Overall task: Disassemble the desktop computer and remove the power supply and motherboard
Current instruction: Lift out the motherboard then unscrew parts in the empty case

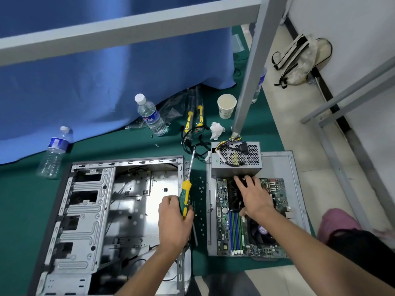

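Note:
The gutted grey computer case (89, 201) lies open on the green mat at the left. My left hand (174, 221) grips the yellow-green handle of a screwdriver (185, 193), whose shaft points up and away. To the right, the green motherboard (275, 195) lies on a grey side panel (287, 165). The grey power supply (236, 161) with its cable bundle stands on that panel just behind the board. My right hand (253, 196) rests with spread fingers on the black part at the board's far end, its fingertips close to the power supply.
Two water bottles (150, 115) (54, 151), a paper cup (226, 105), a crumpled tissue (217, 130), yellow-handled tools (195, 116) and loose black cables (195, 144) lie behind on the mat. A grey frame post (250, 82) stands by the power supply. A bag (299, 60) leans on the wall.

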Available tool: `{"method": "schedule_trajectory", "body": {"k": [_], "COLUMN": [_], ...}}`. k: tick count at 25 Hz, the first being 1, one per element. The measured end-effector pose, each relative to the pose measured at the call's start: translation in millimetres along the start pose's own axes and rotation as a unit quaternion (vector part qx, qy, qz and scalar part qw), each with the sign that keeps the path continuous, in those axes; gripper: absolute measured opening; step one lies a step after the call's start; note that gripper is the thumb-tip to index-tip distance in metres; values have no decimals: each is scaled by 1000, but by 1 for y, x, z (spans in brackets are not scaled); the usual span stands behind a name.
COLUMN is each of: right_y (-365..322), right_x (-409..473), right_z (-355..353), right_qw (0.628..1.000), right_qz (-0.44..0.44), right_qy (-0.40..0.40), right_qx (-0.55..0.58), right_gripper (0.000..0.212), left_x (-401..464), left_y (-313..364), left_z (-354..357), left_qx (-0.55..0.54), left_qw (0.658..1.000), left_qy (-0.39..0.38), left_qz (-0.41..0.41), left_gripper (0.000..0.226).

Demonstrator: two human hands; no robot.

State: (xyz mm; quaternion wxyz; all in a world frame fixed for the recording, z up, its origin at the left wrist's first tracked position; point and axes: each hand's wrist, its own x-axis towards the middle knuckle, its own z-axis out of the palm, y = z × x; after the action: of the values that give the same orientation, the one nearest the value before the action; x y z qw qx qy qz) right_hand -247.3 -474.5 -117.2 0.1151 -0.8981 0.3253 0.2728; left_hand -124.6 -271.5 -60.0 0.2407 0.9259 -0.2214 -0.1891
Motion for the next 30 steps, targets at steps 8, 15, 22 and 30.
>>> {"method": "schedule_trajectory", "body": {"k": [8,15,22,30], "right_y": [18,-24,-113,-70], "right_x": [-10,-36,-61,-63], "right_z": [-4,-46,-62,-10], "right_qw": [999,975,816,968], "right_qz": [9,-33,-30,21], "right_qy": [-29,-7,-80,22], "right_qx": [18,221,571,250], "right_gripper": [82,52,23,22], "left_x": [0,0,-17,-17], "left_y": [-1,-2,-4,-30], "left_z": [0,-1,-4,-23], "left_qx": [-6,-3,75,4], "left_qw": [1000,1000,993,991], "left_qy": [0,-14,-44,-77], "left_qz": [3,6,76,113], "left_gripper": [21,19,41,57]}}
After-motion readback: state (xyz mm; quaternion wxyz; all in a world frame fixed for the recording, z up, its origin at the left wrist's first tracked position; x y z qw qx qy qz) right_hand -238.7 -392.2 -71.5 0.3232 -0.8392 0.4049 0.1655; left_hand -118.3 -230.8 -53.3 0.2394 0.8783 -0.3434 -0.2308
